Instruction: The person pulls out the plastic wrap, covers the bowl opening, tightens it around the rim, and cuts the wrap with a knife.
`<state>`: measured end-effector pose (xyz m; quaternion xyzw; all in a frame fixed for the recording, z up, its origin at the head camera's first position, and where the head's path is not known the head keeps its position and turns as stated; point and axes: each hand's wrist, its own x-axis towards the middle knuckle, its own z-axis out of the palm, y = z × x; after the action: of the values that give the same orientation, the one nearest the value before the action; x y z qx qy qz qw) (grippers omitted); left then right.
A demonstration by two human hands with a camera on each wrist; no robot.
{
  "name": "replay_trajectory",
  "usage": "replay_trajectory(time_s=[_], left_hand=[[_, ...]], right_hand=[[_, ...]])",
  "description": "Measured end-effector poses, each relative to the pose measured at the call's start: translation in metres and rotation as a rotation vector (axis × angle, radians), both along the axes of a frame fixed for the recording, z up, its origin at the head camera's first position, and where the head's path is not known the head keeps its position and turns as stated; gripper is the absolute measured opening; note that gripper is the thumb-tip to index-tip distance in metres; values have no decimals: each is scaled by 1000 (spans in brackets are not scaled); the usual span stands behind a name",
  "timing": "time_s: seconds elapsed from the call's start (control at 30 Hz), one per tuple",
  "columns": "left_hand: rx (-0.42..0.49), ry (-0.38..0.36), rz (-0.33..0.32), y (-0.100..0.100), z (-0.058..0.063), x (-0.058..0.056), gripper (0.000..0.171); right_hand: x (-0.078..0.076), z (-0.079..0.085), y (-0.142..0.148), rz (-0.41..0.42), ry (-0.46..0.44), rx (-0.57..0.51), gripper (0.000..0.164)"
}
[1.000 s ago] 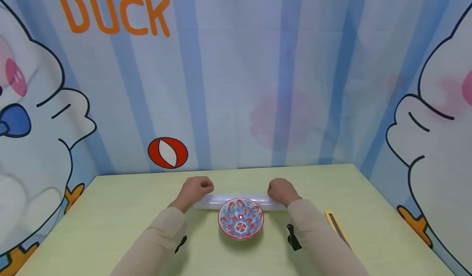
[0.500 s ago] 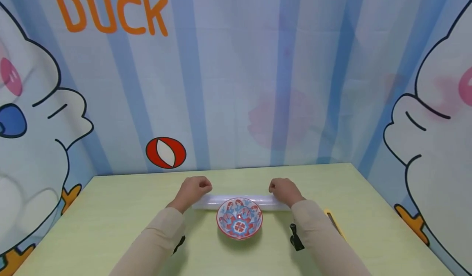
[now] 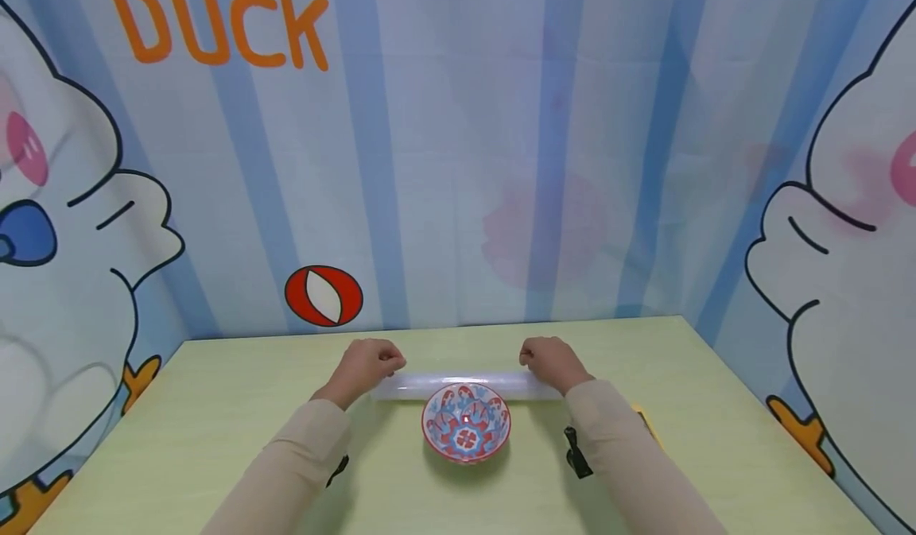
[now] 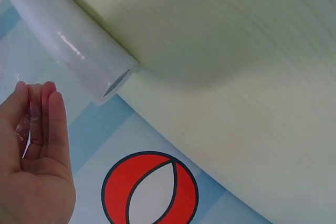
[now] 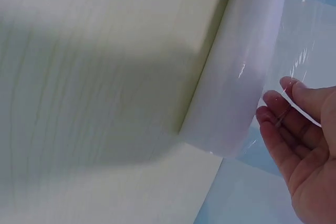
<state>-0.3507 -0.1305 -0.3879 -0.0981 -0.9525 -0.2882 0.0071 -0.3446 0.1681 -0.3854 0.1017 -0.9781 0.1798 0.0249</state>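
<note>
Centrally, as the hub of a dial laid over the head view: one patterned bowl (image 3: 466,432), red, blue and white, upright on the pale table (image 3: 401,503).

At twelve o'clock, beyond the bowl: one roll of clear film (image 5: 231,77), lying crosswise, its near edge partly covered by the bowl's rim; whether roll and bowl touch cannot be told.

At ten o'clock: left hand (image 3: 362,366), near the roll's end. Fingertips and thumb are brought together; the left wrist view shows a crinkled bit of film between them. Hand and roll are apart.

At two o'clock: right hand (image 3: 554,360), just beyond the roll's other end. Fingers are bent toward the thumb, only a small gap visible, with loose film (image 5: 302,35) held at the tips; this glinting sheet spans from the roll to the hand.

At three o'clock, mostly hidden behind the beige right sleeve (image 3: 637,463): one yellow item (image 3: 646,424).

Backdrop (image 3: 458,161), blue-striped: orange lettering "DUCK" (image 3: 277,61) at eleven o'clock; printed red-and-white ball (image 3: 324,296) between ten and eleven; white cartoon figures at ten (image 3: 64,296) and two (image 3: 851,296).
</note>
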Motion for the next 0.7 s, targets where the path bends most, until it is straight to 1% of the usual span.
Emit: replay_trajectory(time_s=[0.2, 0.3, 0.4, 0.47, 0.57, 0.7], left_hand=[[-24, 25, -27, -6, 4, 1, 13], [-33, 29, -35, -9, 6, 1, 12], [-39, 26, -39, -11, 10, 2, 11], [-43, 26, -36, -12, 13, 2, 10], [-39, 35, -33, -13, 16, 3, 9], [-33, 38, -32, -15, 17, 2, 9]], right_hand=[[-1, 3, 2, 52, 6, 17, 14], [-1, 4, 4, 84, -9, 29, 14], [-2, 6, 5, 110, 3, 48, 16], [-2, 8, 4, 124, 32, 71, 17], [-3, 11, 2, 117, 69, 100, 15], [-4, 16, -1, 106, 71, 116, 15]])
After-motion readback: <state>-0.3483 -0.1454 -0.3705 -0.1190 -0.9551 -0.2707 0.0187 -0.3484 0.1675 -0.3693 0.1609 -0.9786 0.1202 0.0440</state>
